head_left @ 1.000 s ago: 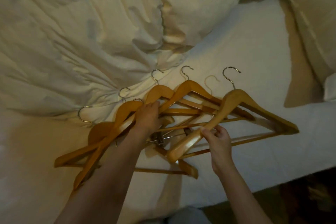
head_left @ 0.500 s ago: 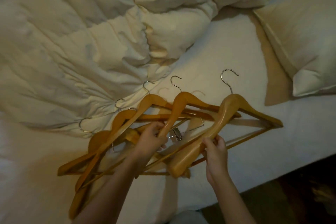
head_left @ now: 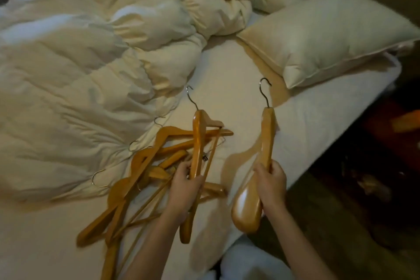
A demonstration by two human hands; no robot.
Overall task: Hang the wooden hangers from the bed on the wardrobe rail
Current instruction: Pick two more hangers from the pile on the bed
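The left hand [head_left: 186, 186] and right hand [head_left: 271, 179] each curled round a hanger [head_left: 198, 143] arm; it looked stiff and light.

Glossy lacquered honey-coloured wooden hangers [head_left: 145, 173] with thin shiny metal hooks [head_left: 265, 91], matt crumpled cream cloth duvet [head_left: 86, 70] upper left, smooth white sheet [head_left: 227, 79], soft cream pillow [head_left: 329, 36] upper right

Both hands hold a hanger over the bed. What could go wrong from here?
1. The left hand's thin hanger overlaps the pile; lifting it may snag and drag others.
2. The right hand grips the broad hanger by one arm near the mattress edge; a slip could drop it to the floor.
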